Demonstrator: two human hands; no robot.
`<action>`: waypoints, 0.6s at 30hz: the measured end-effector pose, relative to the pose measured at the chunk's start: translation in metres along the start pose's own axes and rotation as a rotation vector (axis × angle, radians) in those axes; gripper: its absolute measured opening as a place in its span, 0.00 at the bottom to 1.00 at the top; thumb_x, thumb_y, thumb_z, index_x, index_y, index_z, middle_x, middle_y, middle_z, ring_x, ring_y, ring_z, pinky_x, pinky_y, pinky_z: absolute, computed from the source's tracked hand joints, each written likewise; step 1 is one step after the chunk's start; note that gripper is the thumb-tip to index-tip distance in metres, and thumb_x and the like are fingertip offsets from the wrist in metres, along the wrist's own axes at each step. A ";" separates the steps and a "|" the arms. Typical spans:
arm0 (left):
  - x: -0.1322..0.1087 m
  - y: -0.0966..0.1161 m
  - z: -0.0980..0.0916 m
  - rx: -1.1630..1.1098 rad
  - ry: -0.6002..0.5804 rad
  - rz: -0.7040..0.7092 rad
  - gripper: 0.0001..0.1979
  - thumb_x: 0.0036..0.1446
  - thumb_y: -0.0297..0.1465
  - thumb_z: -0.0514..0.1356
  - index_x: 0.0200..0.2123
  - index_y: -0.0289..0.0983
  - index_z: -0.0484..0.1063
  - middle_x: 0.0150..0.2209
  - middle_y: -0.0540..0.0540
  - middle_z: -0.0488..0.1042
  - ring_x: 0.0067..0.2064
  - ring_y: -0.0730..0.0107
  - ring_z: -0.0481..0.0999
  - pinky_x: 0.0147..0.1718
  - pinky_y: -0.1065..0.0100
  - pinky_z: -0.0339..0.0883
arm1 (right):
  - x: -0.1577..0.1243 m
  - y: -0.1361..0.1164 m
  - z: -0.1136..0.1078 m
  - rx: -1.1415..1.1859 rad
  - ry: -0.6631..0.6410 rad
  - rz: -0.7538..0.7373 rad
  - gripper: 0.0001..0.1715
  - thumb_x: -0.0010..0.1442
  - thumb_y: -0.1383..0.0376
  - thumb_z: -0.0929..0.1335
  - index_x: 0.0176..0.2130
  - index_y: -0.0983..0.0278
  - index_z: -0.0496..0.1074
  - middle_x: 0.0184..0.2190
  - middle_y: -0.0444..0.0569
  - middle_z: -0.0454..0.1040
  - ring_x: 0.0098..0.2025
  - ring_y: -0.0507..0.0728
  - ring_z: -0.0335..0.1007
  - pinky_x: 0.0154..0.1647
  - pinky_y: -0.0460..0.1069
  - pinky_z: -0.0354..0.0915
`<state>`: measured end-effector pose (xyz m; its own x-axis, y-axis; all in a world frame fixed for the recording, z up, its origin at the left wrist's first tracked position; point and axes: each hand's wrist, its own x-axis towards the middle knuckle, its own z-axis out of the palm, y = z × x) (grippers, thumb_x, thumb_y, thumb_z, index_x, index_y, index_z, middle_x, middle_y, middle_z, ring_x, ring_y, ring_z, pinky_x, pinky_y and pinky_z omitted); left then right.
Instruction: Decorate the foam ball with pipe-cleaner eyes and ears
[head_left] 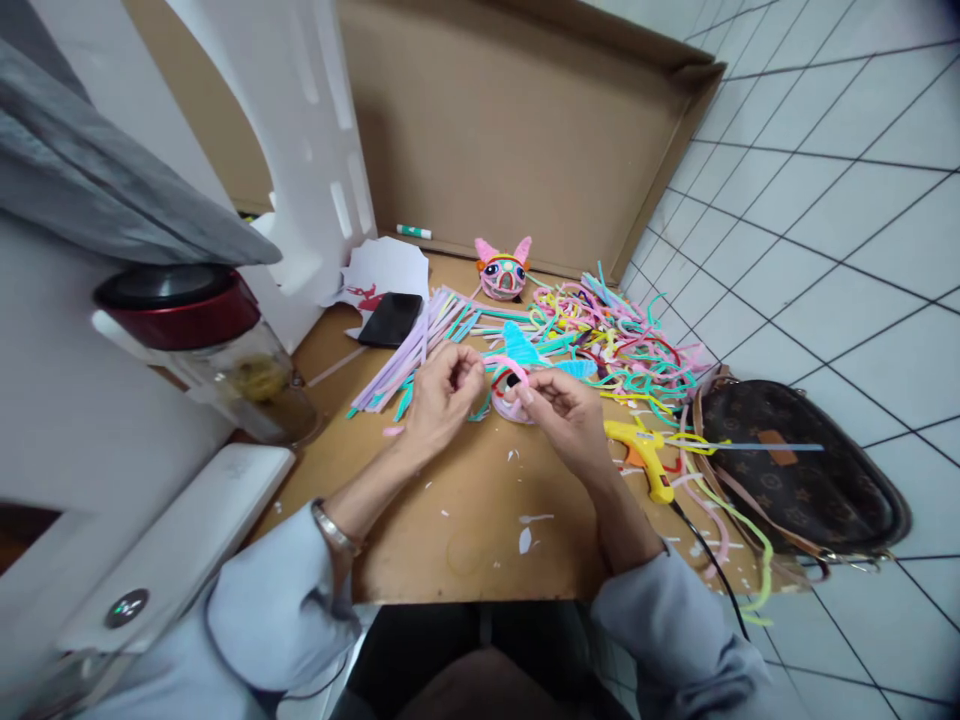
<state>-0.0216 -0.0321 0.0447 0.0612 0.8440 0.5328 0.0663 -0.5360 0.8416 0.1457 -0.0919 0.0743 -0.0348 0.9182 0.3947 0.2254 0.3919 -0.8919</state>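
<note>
Taking the small round eye piece (517,408) as the clock's centre, here we are: it sits mid-bench (480,520), right between the two hands. The right hand (568,412) has thumb and finger pinched on a fuzzy pink strand (517,367), which arches over the piece. At nine, the left hand (448,388) is narrow, fingertips together by the strand's other end; whether they grip it, I can't tell.

The step in hand looks like fitting or shaping that strand around the eye. I'd say the next move calls for light fingertip work, one side held steady while the curve is guided.

Now the room! Six o'clock is the friendly side: mostly bare bench with a few scraps, running down to the near edge by the lap. Twelve is tight, with a winged blue piece (521,345) close behind and a pink-eared figure (502,277) further back, near the cardboard wall (517,130). Straight strips (390,370) crowd ten, a colourful tangle (634,350) fills two. Mind four: the yellow glue gun (652,468) lies there, its cord (709,555) trailing over the near edge.
</note>
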 end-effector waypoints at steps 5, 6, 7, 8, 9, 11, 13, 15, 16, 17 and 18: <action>0.007 0.001 0.001 -0.547 0.014 -0.304 0.10 0.54 0.36 0.65 0.30 0.37 0.67 0.24 0.53 0.67 0.25 0.77 0.66 0.26 0.74 0.62 | 0.002 0.001 0.011 0.183 -0.107 0.235 0.22 0.53 0.47 0.75 0.27 0.62 0.71 0.21 0.42 0.73 0.20 0.48 0.65 0.24 0.46 0.63; 0.008 0.003 0.001 -0.621 0.021 -0.360 0.10 0.53 0.35 0.66 0.31 0.37 0.68 0.26 0.51 0.70 0.28 0.76 0.71 0.28 0.73 0.67 | 0.002 0.002 0.012 0.210 -0.133 0.276 0.23 0.51 0.46 0.75 0.26 0.62 0.71 0.20 0.42 0.73 0.19 0.48 0.64 0.23 0.45 0.62; 0.008 0.006 0.000 -0.671 0.021 -0.410 0.10 0.52 0.34 0.67 0.32 0.37 0.69 0.30 0.49 0.74 0.31 0.74 0.75 0.32 0.72 0.71 | 0.002 0.002 0.014 0.237 -0.160 0.311 0.24 0.50 0.46 0.76 0.26 0.62 0.71 0.19 0.41 0.73 0.19 0.47 0.63 0.22 0.45 0.61; 0.008 0.009 0.000 -0.701 0.014 -0.453 0.10 0.52 0.34 0.67 0.33 0.37 0.69 0.33 0.47 0.76 0.35 0.71 0.78 0.35 0.71 0.73 | 0.002 0.002 0.016 0.260 -0.186 0.337 0.25 0.49 0.45 0.76 0.25 0.62 0.71 0.19 0.41 0.72 0.18 0.47 0.62 0.21 0.45 0.60; 0.008 0.012 -0.001 -0.715 0.004 -0.487 0.10 0.53 0.34 0.66 0.34 0.37 0.69 0.36 0.45 0.78 0.38 0.69 0.80 0.38 0.69 0.75 | 0.001 0.002 0.018 0.279 -0.204 0.353 0.26 0.48 0.44 0.76 0.25 0.62 0.72 0.18 0.41 0.73 0.18 0.47 0.62 0.21 0.44 0.60; 0.007 0.018 -0.002 -0.713 -0.017 -0.529 0.09 0.56 0.35 0.64 0.34 0.38 0.68 0.38 0.43 0.78 0.42 0.64 0.81 0.41 0.65 0.77 | -0.001 0.002 0.021 0.308 -0.214 0.370 0.26 0.48 0.44 0.76 0.25 0.63 0.72 0.19 0.42 0.74 0.19 0.47 0.63 0.23 0.44 0.61; 0.005 0.022 -0.002 -0.703 -0.032 -0.535 0.09 0.58 0.37 0.62 0.34 0.39 0.66 0.36 0.45 0.77 0.42 0.64 0.80 0.43 0.63 0.77 | -0.003 0.003 0.025 0.330 -0.212 0.381 0.26 0.47 0.44 0.76 0.25 0.63 0.73 0.20 0.42 0.74 0.20 0.47 0.64 0.24 0.44 0.61; 0.003 0.026 0.000 -0.710 -0.045 -0.520 0.12 0.60 0.38 0.61 0.31 0.40 0.63 0.30 0.49 0.72 0.38 0.67 0.79 0.43 0.63 0.77 | -0.006 0.005 0.028 0.358 -0.209 0.400 0.26 0.47 0.45 0.77 0.25 0.63 0.73 0.19 0.41 0.73 0.20 0.47 0.64 0.23 0.44 0.61; 0.003 0.028 0.001 -0.719 -0.048 -0.512 0.14 0.60 0.39 0.61 0.29 0.40 0.60 0.27 0.51 0.68 0.34 0.69 0.76 0.42 0.63 0.76 | -0.007 0.007 0.030 0.375 -0.212 0.414 0.26 0.47 0.45 0.77 0.25 0.63 0.72 0.19 0.41 0.73 0.20 0.46 0.64 0.23 0.44 0.60; 0.002 0.030 0.002 -0.730 -0.044 -0.506 0.15 0.60 0.39 0.61 0.28 0.40 0.58 0.25 0.53 0.63 0.31 0.72 0.73 0.41 0.65 0.76 | -0.008 0.008 0.032 0.395 -0.214 0.431 0.25 0.47 0.46 0.77 0.24 0.63 0.72 0.18 0.40 0.72 0.19 0.46 0.63 0.23 0.43 0.60; 0.001 0.031 0.004 -0.742 -0.033 -0.504 0.17 0.61 0.38 0.60 0.27 0.40 0.56 0.24 0.55 0.58 0.28 0.74 0.69 0.39 0.66 0.76 | -0.009 0.009 0.035 0.418 -0.213 0.450 0.25 0.46 0.46 0.78 0.24 0.64 0.72 0.18 0.40 0.72 0.19 0.46 0.63 0.22 0.43 0.60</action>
<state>-0.0155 -0.0481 0.0714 0.2283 0.9693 0.0916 -0.5666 0.0558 0.8221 0.1143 -0.0945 0.0553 -0.2275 0.9724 -0.0519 -0.1330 -0.0838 -0.9876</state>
